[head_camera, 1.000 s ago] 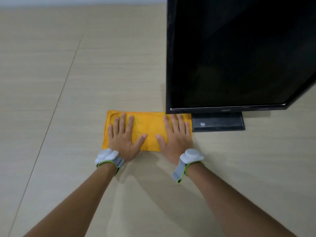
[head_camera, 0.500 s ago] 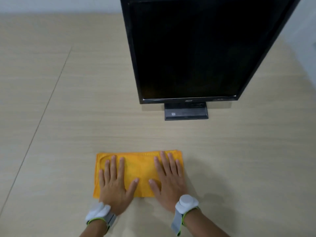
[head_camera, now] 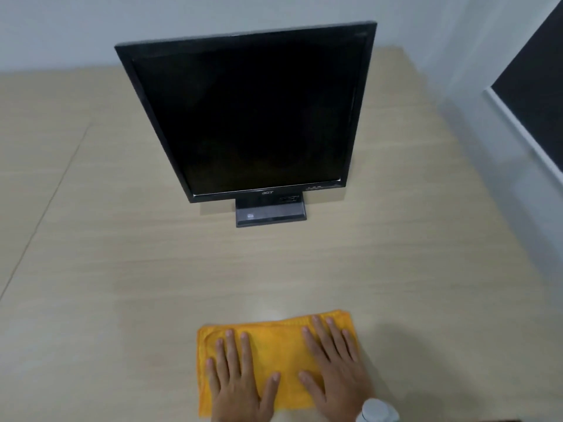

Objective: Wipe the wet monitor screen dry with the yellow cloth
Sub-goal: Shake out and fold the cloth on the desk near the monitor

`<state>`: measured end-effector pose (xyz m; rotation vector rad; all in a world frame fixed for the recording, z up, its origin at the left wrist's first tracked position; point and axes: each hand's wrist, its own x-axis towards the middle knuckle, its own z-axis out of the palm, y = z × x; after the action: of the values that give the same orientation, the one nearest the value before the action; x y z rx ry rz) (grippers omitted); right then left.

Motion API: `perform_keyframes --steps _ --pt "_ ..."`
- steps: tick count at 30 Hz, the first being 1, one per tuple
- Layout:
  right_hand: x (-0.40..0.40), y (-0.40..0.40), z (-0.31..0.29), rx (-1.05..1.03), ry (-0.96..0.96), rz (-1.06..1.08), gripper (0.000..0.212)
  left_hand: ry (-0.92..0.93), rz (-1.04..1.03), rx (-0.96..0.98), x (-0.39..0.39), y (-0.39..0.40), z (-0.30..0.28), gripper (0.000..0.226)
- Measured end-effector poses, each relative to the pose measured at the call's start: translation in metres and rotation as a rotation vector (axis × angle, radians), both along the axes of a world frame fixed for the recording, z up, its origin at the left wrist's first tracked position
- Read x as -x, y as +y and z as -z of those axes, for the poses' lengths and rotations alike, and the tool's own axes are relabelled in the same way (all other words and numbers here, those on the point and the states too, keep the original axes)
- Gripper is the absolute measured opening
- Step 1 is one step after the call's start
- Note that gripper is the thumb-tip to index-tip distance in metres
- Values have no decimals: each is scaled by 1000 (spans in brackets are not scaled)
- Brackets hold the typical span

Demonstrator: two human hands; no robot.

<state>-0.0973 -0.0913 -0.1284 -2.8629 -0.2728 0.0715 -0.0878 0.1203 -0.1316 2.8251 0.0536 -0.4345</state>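
Observation:
A black monitor point(head_camera: 249, 114) stands upright on its base point(head_camera: 270, 214) in the middle of the table, its dark screen facing me; I cannot make out any wetness on it. The folded yellow cloth point(head_camera: 281, 354) lies flat at the near edge of the table, well in front of the monitor. My left hand point(head_camera: 239, 380) rests palm down on the cloth's left half with fingers spread. My right hand point(head_camera: 333, 365) lies flat on the right half, fingers apart. Neither hand grips the cloth.
The pale wood-grain table point(head_camera: 122, 254) stretches wide on all sides of the monitor. A white wall rises behind it. A dark panel with a white frame point(head_camera: 536, 95) leans in at the right edge. A grey wristband point(head_camera: 376, 411) shows on my right wrist.
The view has pulled back and tilted up, so the whole monitor now shows and the cloth with my hands sits lower and further right. Both hands stay flat on the cloth.

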Motion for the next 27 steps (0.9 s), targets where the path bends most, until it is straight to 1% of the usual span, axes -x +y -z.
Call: perform_keyframes --steps 5,8,11,16,22,27 --pt "-6 -49 6 6 35 38 77 1 61 14 -17 -48 -1 97" --pt "-16 -62 4 8 51 40 76 5 104 5 -30 -58 -3 101" --pt "-30 -71 4 2 57 48 75 -19 152 -2 -45 -65 -5 100" --pt "-70 -82 9 -7 79 48 76 -28 142 -7 -79 -77 -12 96" --pt "-133 -89 20 26 102 32 78 -9 102 -70 -137 -83 -16 96" --pt "-178 -90 21 27 100 45 79 -20 74 -55 -177 -87 -17 94"
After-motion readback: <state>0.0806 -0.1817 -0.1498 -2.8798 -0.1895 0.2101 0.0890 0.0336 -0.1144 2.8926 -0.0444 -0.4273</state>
